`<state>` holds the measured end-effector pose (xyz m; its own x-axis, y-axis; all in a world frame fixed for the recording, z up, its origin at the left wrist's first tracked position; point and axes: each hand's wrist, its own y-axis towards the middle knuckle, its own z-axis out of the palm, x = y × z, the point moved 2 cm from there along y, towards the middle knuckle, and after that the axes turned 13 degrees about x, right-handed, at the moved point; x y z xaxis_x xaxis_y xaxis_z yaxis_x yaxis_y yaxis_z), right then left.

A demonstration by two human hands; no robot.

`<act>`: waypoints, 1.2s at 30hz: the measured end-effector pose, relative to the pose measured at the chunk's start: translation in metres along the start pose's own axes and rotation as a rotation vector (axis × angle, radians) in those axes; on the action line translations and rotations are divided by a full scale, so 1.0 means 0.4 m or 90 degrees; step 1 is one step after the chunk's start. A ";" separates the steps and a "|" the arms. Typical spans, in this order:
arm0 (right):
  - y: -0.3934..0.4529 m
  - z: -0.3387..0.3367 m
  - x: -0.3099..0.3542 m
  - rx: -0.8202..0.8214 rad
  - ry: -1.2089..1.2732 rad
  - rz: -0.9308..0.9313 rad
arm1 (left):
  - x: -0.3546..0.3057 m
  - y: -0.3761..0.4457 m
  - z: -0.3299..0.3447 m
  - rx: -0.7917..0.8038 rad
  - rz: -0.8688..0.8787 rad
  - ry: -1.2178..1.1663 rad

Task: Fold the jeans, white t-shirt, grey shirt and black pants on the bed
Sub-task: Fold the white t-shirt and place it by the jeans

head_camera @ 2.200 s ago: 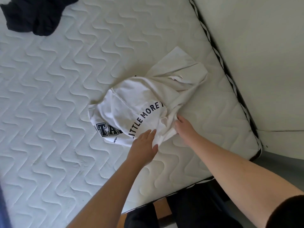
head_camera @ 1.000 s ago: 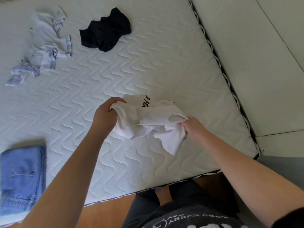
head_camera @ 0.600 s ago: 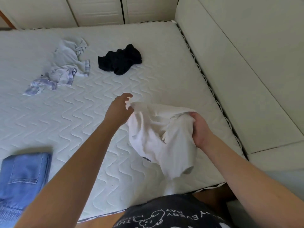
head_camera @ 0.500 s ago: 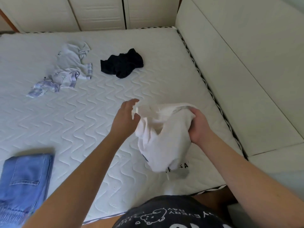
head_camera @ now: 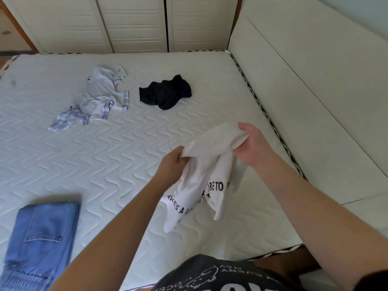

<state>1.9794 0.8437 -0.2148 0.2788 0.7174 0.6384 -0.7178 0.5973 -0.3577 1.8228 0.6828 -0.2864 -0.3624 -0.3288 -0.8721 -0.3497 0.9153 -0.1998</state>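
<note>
White t-shirt (head_camera: 206, 164), bunched and printed with black lettering, held above the near right part of the bed (head_camera: 126, 156). The left hand (head_camera: 171, 164) grips one upper fold, fingers curled round the cloth; the right hand (head_camera: 251, 145) clenches the other upper end, so the fabric spans between them and hangs toward the mattress. Folded jeans (head_camera: 39, 238) lie at the near left corner. The grey shirt (head_camera: 98, 97), crumpled, with checked trim, lies far left; the black pants (head_camera: 165, 94), in a heap, lie just to its right, apart from it. Panelled wardrobe doors (head_camera: 134, 24) stand beyond the bed.
</note>
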 end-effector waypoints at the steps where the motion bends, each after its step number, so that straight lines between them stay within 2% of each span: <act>1: 0.007 -0.012 0.004 -0.036 -0.011 -0.001 | -0.010 0.005 -0.027 -0.010 0.013 0.015; 4: 0.015 -0.049 0.009 -0.140 -0.032 0.020 | -0.052 0.025 -0.105 -0.047 0.046 0.117; 8: 0.013 -0.093 0.025 -0.162 -0.072 0.051 | -0.129 0.052 -0.181 -0.085 0.062 0.251; 11: 0.013 -0.126 0.046 -0.175 -0.119 0.088 | -0.183 0.073 -0.203 -0.002 0.039 0.250; 15: 0.016 -0.182 0.058 -0.197 -0.166 0.163 | -0.218 0.086 -0.204 0.202 -0.041 0.275; 17: 0.013 -0.215 0.049 -0.209 -0.205 0.205 | -0.222 0.087 -0.207 0.200 -0.026 0.226; 20: -0.001 -0.262 0.012 -0.205 -0.315 0.283 | -0.226 0.087 -0.195 0.130 0.017 0.140; 25: -0.013 -0.310 -0.071 -0.187 -0.456 0.312 | -0.205 0.064 -0.108 0.148 0.050 0.150; 27: -0.004 -0.293 -0.091 -0.129 -0.502 0.263 | -0.197 0.049 -0.075 0.170 0.073 0.186; 31: 0.014 -0.214 -0.112 0.094 -0.608 0.139 | -0.198 0.021 -0.026 0.257 0.160 0.288; 33: 0.013 -0.179 -0.137 0.228 -0.708 0.189 | -0.195 0.007 -0.013 0.276 0.192 0.345; 36: 0.006 -0.165 -0.198 0.385 -0.954 0.322 | -0.184 -0.013 -0.012 0.266 0.207 0.369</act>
<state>1.9976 0.8120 -0.3112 -0.5891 -0.3768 0.7148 -0.7620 -0.0354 -0.6466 1.8472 0.7009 -0.2192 -0.8243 0.0063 -0.5661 0.1628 0.9603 -0.2263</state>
